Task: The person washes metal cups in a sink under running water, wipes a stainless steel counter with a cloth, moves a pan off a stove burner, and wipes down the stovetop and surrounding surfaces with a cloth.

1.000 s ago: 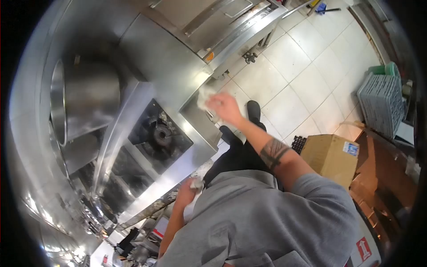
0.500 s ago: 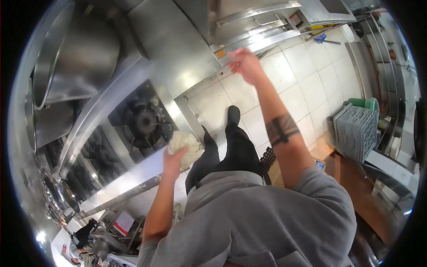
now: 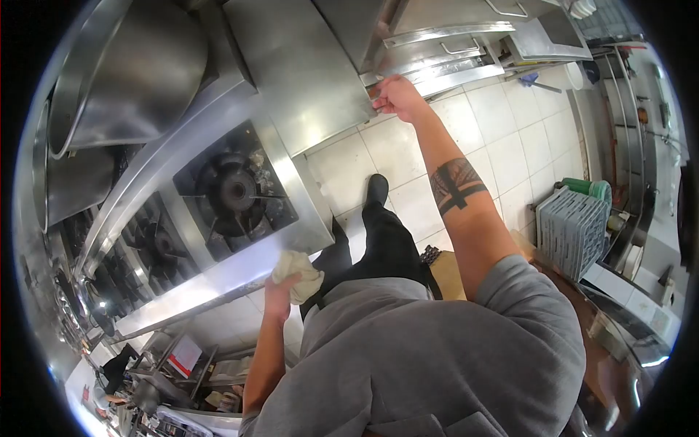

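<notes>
My left hand (image 3: 277, 297) is closed around a crumpled off-white cloth (image 3: 300, 275), beside the front edge of the gas stove (image 3: 320, 229). My right hand (image 3: 397, 97) reaches forward to the corner where the steel counter (image 3: 291, 73) meets a steel unit with handles (image 3: 440, 62). Its fingers are curled in at that corner, and what they grip, if anything, is hidden. The nearest burner (image 3: 237, 191) shows no visible flame.
A large steel pot (image 3: 142, 80) stands at the back left, beyond the burners. Grey plastic racks (image 3: 571, 229) are stacked on the right. White floor tiles (image 3: 400, 156) run between the stove and the shelving (image 3: 619, 109). Another person's hand (image 3: 115, 399) shows at lower left.
My left hand has drawn the cloth down and back from the stove. My right hand has come slightly lower, its fingers now in at the counter corner. The view has shifted slightly.
</notes>
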{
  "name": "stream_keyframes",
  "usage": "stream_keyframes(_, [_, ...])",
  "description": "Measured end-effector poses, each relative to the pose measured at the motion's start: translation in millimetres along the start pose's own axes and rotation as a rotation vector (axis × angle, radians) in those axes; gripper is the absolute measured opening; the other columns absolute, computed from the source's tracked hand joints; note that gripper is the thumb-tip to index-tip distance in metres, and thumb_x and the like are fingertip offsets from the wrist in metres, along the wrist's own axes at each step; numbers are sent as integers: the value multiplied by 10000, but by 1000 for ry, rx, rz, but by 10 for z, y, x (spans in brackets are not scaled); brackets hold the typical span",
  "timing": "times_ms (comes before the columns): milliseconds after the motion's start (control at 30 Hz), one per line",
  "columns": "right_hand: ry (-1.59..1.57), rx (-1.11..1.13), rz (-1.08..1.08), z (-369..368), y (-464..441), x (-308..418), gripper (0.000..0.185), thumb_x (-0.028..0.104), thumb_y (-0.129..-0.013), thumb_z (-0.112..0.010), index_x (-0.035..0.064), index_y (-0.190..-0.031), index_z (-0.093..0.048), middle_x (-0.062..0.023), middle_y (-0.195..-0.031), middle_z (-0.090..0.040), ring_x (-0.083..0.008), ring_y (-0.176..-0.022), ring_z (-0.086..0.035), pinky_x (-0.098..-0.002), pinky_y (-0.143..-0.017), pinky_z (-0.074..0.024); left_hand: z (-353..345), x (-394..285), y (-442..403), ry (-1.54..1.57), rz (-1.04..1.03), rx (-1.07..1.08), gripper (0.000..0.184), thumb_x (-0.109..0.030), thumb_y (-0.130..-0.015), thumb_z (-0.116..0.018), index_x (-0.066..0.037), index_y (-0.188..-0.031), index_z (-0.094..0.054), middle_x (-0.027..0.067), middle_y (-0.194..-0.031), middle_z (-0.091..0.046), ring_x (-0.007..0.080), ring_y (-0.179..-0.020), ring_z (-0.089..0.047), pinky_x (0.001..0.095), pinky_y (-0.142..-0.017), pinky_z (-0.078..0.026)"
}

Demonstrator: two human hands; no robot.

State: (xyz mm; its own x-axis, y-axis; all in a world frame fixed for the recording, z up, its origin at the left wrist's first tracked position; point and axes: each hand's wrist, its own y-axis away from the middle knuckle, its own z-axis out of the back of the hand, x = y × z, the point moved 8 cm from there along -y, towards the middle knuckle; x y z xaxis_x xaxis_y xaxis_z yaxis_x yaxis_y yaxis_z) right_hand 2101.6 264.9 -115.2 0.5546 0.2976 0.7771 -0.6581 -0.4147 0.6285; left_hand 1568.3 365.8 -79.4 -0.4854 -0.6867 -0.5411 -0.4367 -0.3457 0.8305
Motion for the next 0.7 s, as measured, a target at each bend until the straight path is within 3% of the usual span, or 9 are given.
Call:
stream_keyframes(167, [33,-50,13,-67,-32,-3,241,-8,-868,-527,-2,-1106,-484,-97,-870,-601,-228,-655,-680,-340,-466,-484,-23,-47,2,9,-14,11,468,-53,-832,-714,46,-1277,-609,123,-1164,-692,243,-1033,-687,367,-931,-544])
stream_keyframes(300, [101,-126,15,-112,-32,-7,293,-11,-875,-509,21,-1165,-485,-94,-887,-606,-203,-615,-658,-333,-464,-472,7,-79,26,7,11,8,480,-43,-841,-713,32,-1298,-586,129,-1184,-685,262,-1071,-679,384,-966,-531])
stream_keyframes(367, [273,-112,51,-151,-20,37,254,-6,-880,-505,-6,-1134,-514,-106,-832,-606,-197,-554,-637,-325,-419,-436,21,-76,45,1,34,10,488,-37,-845,-712,22,-1308,-569,138,-1198,-678,283,-1103,-671,399,-999,-518])
stream_keyframes(467, [324,-124,69,-226,52,39,257,9,-889,-493,-37,-1137,-545,-120,-761,-613,-196,-525,-627,-328,-403,-416,73,-47,55,0,14,18,470,-50,-844,-709,39,-1292,-600,117,-1171,-692,242,-1043,-689,367,-939,-541])
stream_keyframes(600, [263,-131,74,-204,27,9,317,-7,-862,-496,-51,-1168,-568,-128,-712,-621,-198,-511,-610,-330,-404,-404,131,7,74,-3,33,21,457,-46,-846,-704,42,-1283,-603,116,-1166,-693,242,-1041,-689,364,-942,-538])
stream_keyframes(700, [265,-95,68,-188,22,23,281,-19,-822,-521,-46,-1078,-635,-125,-669,-625,-191,-489,-578,-337,-410,-392,134,14,85,-4,31,24,453,-43,-847,-702,43,-1281,-602,117,-1164,-694,242,-1039,-690,362,-943,-538])
